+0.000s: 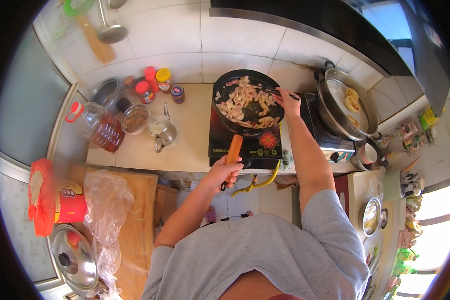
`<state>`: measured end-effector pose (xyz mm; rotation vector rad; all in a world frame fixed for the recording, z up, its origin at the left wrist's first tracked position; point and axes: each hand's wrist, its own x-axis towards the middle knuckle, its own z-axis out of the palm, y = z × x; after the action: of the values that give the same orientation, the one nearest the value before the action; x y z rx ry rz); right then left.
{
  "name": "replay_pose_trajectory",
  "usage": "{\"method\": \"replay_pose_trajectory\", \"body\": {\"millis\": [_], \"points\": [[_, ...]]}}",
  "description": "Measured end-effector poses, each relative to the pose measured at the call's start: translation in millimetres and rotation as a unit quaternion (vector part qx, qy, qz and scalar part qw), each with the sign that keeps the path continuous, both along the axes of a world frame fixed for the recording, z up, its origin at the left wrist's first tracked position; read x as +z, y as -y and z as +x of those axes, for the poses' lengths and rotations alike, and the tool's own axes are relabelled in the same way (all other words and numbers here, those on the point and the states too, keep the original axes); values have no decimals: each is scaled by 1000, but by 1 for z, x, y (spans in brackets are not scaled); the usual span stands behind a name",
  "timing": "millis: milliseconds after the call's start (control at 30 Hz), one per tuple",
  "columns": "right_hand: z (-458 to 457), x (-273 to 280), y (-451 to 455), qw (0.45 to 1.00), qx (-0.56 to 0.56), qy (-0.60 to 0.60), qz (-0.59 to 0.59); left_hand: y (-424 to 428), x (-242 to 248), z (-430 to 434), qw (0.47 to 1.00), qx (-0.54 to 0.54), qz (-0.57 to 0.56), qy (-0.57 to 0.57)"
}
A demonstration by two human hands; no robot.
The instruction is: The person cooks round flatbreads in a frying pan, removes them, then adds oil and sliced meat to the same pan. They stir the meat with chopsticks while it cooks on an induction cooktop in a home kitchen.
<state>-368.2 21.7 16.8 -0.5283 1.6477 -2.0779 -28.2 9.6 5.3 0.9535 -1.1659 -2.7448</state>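
My left hand (222,173) grips the wooden handle (234,149) of a black frying pan (218,78), which rests on an induction cooktop (225,146). Pale slices of meat (235,100), some still pinkish, are spread across the pan. Over the pan's right rim, my right hand (287,102) is closed around dark chopsticks (264,88). Their tips reach among the slices at the upper middle of the pan and are hard to make out there.
To the right, a large steel pan (322,108) with browned pieces sits on a gas stove (328,140). Left of the cooktop stand a metal oil pot (166,133), a bowl of brown food (135,118), a plastic jug (101,125) and several jars (164,80). A yellow hose (266,182) hangs below the counter.
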Motion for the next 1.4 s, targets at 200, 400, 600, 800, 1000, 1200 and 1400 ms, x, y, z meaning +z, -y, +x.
{"method": "replay_pose_trajectory", "body": {"millis": [200, 400, 600, 800, 1000, 1200, 1400], "points": [[61, 31, -2, 984, 154, -66, 62, -2, 3, 3, 1000, 6, -12, 13], [41, 23, 37, 974, 53, -211, 66, -2, 5, 2, 1000, 5, -12, 15], [48, 35, 43, 959, 173, -185, 126, 0, 1, 3, 1000, 6, -1, 6], [112, 76, -49, 865, 177, -460, 91, -1, -2, 4, 1000, 10, -7, 5], [123, 48, -49, 807, 173, -560, 70, -2, -1, 2, 1000, 10, -11, 0], [85, 37, -43, 829, 24, -546, 117, -1, 2, 3, 1000, 11, -15, 7], [121, 52, -69, 851, 132, -501, 84, -1, 1, 4, 1000, 10, -13, 7]]}}
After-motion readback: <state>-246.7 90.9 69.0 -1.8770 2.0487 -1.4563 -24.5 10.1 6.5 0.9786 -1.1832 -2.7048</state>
